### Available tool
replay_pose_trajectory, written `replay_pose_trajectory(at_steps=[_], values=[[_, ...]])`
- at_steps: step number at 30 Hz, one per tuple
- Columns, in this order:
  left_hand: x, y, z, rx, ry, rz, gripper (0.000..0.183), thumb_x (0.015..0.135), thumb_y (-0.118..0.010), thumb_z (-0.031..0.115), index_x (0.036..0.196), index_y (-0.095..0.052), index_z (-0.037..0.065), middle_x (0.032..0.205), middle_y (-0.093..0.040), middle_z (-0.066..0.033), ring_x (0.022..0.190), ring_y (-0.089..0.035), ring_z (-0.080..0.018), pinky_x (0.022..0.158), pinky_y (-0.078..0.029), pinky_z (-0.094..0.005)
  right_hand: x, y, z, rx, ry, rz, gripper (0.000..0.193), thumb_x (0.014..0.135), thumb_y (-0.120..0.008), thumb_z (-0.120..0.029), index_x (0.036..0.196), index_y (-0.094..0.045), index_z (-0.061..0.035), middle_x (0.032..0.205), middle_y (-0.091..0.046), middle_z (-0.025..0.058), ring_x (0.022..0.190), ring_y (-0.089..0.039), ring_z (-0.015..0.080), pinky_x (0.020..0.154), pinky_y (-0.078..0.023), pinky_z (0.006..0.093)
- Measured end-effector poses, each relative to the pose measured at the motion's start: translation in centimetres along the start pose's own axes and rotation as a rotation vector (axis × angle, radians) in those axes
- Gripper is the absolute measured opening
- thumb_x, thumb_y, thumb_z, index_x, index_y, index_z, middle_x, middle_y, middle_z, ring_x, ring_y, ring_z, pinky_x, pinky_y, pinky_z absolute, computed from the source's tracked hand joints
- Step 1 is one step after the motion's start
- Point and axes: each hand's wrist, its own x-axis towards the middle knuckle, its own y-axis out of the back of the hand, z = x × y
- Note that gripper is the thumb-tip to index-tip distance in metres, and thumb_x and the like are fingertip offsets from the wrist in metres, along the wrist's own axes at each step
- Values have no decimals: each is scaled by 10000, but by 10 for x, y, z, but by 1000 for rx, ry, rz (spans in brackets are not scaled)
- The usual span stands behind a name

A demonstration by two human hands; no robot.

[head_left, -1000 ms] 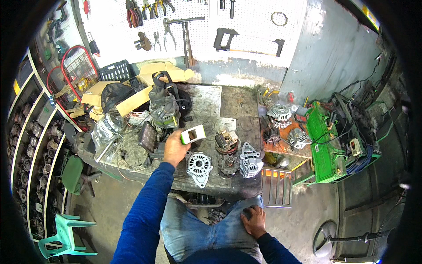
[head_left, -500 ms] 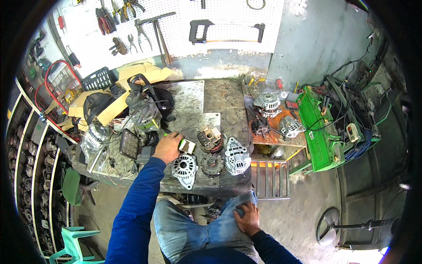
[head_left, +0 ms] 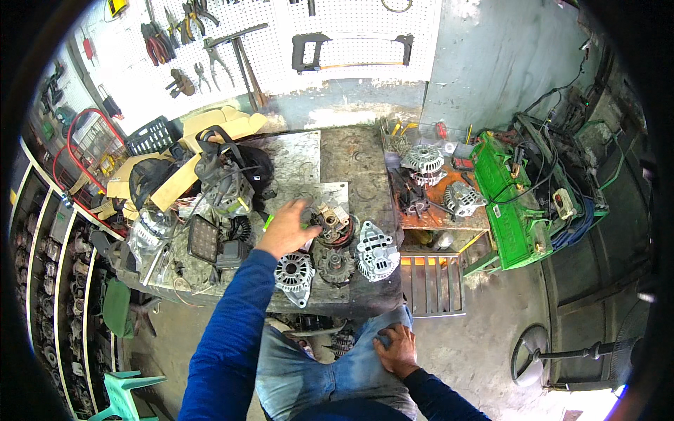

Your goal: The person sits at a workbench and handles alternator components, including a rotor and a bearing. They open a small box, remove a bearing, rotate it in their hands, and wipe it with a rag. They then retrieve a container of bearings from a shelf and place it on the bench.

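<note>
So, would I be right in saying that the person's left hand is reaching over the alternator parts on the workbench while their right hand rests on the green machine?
Not quite. The left hand does reach over the alternator parts on the workbench, but the right hand rests on the person's own knee, well apart from the green machine. The head view shows this.

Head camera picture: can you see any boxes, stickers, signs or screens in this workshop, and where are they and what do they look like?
Small box: under the left hand on the workbench, white with green; mostly hidden.
Sticker: on the green machine to the right, small white rectangle.
Cardboard sheets: back left of the bench, flat, yellowish.
Screens or signs: none I can make out.
</note>
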Motion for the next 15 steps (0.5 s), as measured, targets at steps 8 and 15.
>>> replay_pose_trajectory(at_steps=[8,15], values=[[55,-31,63,350,207,-366,1262,636,-986,535,1646,-377,86,1498,-558,-286,1351,-600,-472,1113,-519,-515,2,-2,7,14,-40,-3,427,921,-746,-447,1147,-787,-87,1285,-648,133,1296,-560,355,1158,-393,495],[65,-37,53,362,262,-401,1141,641,-954,574,1555,-497,65,1428,-628,-268,1357,-612,-428,1128,-506,-505,5,0,13,77,-52,-32,431,919,-744,-445,1155,-785,-87,1294,-644,130,1300,-558,363,1167,-386,507]])
